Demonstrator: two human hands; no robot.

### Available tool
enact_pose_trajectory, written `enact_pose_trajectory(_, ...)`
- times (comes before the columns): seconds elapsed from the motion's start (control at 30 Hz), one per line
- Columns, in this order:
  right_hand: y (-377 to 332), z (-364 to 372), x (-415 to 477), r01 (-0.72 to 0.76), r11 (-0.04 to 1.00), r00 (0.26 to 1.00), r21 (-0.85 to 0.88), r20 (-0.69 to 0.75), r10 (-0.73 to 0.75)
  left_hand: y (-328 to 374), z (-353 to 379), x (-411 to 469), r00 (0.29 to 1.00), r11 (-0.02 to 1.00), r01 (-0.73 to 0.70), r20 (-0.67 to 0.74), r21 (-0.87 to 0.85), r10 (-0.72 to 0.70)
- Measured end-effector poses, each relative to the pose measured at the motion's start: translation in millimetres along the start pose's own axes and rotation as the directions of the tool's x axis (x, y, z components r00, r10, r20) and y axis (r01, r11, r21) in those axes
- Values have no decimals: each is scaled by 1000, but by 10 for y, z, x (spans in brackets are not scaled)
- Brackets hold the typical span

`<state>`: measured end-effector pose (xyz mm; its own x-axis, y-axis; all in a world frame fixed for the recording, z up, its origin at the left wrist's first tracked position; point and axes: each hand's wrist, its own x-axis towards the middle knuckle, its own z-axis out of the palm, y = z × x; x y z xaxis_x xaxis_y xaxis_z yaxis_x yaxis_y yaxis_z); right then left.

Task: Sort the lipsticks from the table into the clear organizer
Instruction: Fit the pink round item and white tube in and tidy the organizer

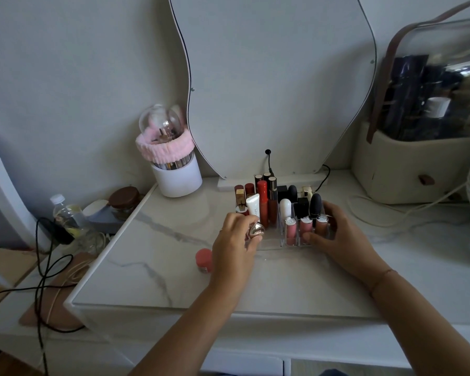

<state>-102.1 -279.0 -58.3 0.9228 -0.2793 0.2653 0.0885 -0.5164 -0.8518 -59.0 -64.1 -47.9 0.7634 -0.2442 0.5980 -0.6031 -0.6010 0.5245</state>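
The clear organizer [276,241] stands mid-table, filled with several upright lipsticks and glosses: red tubes at the back left, black ones at the back right, pink glosses [291,230] in front. My left hand [235,249] is at the organizer's front left corner, gripping a shiny rose-gold lipstick [256,229] over the front left compartment. Against the organizer's right front side rests my right hand [342,240], with its thumb on the wall by the glosses. A coral-pink lipstick [204,260] lies on the table just left of my left hand.
A white brush holder [178,176] with a pink band stands at the back left. A curvy mirror [277,85] leans behind the organizer with a cable. A beige cosmetic case [407,169] sits back right. Bottles, a jar and cables lie off the left edge.
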Motion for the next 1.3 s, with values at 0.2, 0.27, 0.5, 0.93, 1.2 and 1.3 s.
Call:
enact_pose_trajectory(0.2,0,1,5,4,1000,1000,9,-8,-4,-16,-28,-22,998,998,-58,36,34,57)
enact_pose_trajectory(0.27,4,3,7,2,1000,1000,-1,-8,-2,-18,-29,-24,997,997,-66,43,36,64)
enact_pose_trajectory(0.5,24,4,11,-2,1000,1000,-8,-11,2,-13,-76,-29,998,998,-60,38,36,59)
enact_pose_trajectory(0.93,3,7,0,9,1000,1000,-15,-17,-9,-542,-752,-245,946,940,289,97,184,-310)
enact_pose_trajectory(1.2,-40,-6,-13,-21,1000,1000,-14,-24,20,-553,-669,-345,953,958,282,104,54,-286)
enact_pose_trajectory(1.3,-113,-60,-82,-79,996,995,29,-60,81,-549,-669,-385,952,957,291,105,-10,-288)
